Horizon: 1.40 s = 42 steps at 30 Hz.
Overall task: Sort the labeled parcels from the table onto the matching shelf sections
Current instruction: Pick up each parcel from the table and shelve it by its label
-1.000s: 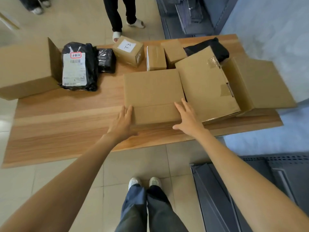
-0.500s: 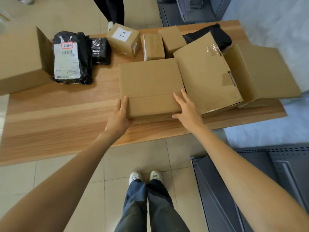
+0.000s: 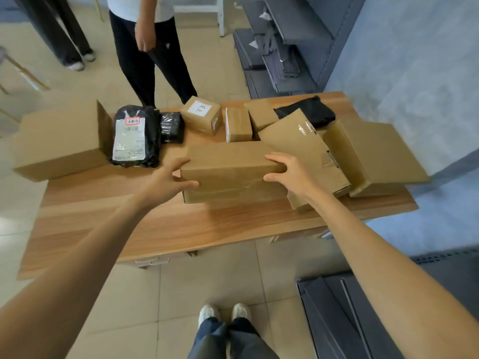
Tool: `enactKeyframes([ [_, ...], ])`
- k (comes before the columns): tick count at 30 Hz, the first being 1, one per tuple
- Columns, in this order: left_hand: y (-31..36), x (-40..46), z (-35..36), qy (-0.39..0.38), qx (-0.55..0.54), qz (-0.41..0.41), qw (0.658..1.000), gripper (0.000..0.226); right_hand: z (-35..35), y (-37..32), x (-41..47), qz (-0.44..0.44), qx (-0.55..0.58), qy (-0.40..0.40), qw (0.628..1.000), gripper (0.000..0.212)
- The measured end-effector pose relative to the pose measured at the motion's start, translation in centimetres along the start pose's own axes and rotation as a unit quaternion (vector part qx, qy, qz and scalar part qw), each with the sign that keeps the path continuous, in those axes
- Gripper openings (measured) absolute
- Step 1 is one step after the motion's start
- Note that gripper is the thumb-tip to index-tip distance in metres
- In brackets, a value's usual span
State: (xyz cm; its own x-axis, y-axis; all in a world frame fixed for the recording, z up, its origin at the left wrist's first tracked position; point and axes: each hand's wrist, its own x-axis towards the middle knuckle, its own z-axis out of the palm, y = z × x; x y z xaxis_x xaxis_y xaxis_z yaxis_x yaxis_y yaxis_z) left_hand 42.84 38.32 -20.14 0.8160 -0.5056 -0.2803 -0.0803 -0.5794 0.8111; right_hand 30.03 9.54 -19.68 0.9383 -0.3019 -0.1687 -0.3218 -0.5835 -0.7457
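Observation:
A flat brown cardboard box point(image 3: 230, 172) is tipped up off the wooden table point(image 3: 155, 224), its near edge raised toward me. My left hand point(image 3: 168, 181) grips its left end, thumb on the front face and fingers over the top. My right hand point(image 3: 290, 172) grips its right end the same way. Behind it lie more parcels: a small box with a handwritten white label point(image 3: 201, 115), two plain small boxes point(image 3: 238, 124), a black bag with a printed label point(image 3: 133, 137) and a small black wrapped parcel point(image 3: 171, 126).
A large box point(image 3: 59, 141) sits at the table's left end. Two big boxes point(image 3: 373, 151) crowd the right end, with a black bag point(image 3: 308, 111) behind. A person point(image 3: 147, 47) stands across the table. Grey metal shelving point(image 3: 282, 47) stands at back right; shelf parts point(image 3: 350, 320) lie by my feet.
Both hands closed round the ends of the flat box and tilted its near edge up off the table. My view has pulled back and up, showing the person opposite.

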Motion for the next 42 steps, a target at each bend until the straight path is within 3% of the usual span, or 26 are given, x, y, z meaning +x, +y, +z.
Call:
enactKeyframes([
  [6, 6.3, -1.4, -4.7, -0.017, -0.060, 0.055, 0.997, 0.046, -5.6, -4.8, 1.0, -0.027, 0.007, -0.011, 1.000, 0.048],
  [9, 9.0, -2.3, -6.0, -0.073, -0.030, 0.100, 0.992, 0.066, -8.3, -7.2, 1.3, -0.026, 0.015, -0.012, 0.999, 0.041],
  [12, 10.6, -2.9, -6.9, -0.082, -0.008, 0.133, 0.988, 0.089, -10.1, -9.3, 1.0, -0.014, 0.036, -0.032, 0.999, 0.031],
  [17, 11.5, -3.0, -7.7, -0.057, -0.098, 0.159, 0.981, 0.095, -11.1, -11.0, 0.5, 0.017, 0.067, -0.055, 0.996, 0.029],
  [22, 11.5, -2.7, -8.2, 0.008, -0.151, 0.132, 0.980, 0.090, -10.7, -11.4, 0.3, 0.011, 0.075, -0.056, 0.996, 0.031],
  [26, 11.1, -2.5, -8.8, 0.035, -0.173, 0.122, 0.977, 0.086, -10.5, -11.1, 0.7, -0.001, 0.132, -0.011, 0.991, 0.039],
  [31, 11.0, -2.7, -9.8, 0.091, -0.247, 0.114, 0.958, 0.074, -10.1, -11.4, 0.5, -0.007, 0.223, 0.013, 0.975, 0.092],
  [36, 11.4, -2.5, -11.3, 0.111, -0.306, 0.085, 0.942, 0.047, -8.6, -11.9, 0.5, -0.042, 0.199, -0.005, 0.979, 0.087],
  [40, 11.1, -2.3, -11.8, 0.088, -0.327, 0.072, 0.938, 0.046, -8.2, -12.8, 0.6, -0.055, 0.238, 0.015, 0.970, 0.078],
  [42, 10.5, -2.3, -11.8, 0.077, -0.335, 0.063, 0.937, 0.059, -8.1, -12.9, 0.8, -0.053, 0.238, 0.042, 0.969, 0.080],
])
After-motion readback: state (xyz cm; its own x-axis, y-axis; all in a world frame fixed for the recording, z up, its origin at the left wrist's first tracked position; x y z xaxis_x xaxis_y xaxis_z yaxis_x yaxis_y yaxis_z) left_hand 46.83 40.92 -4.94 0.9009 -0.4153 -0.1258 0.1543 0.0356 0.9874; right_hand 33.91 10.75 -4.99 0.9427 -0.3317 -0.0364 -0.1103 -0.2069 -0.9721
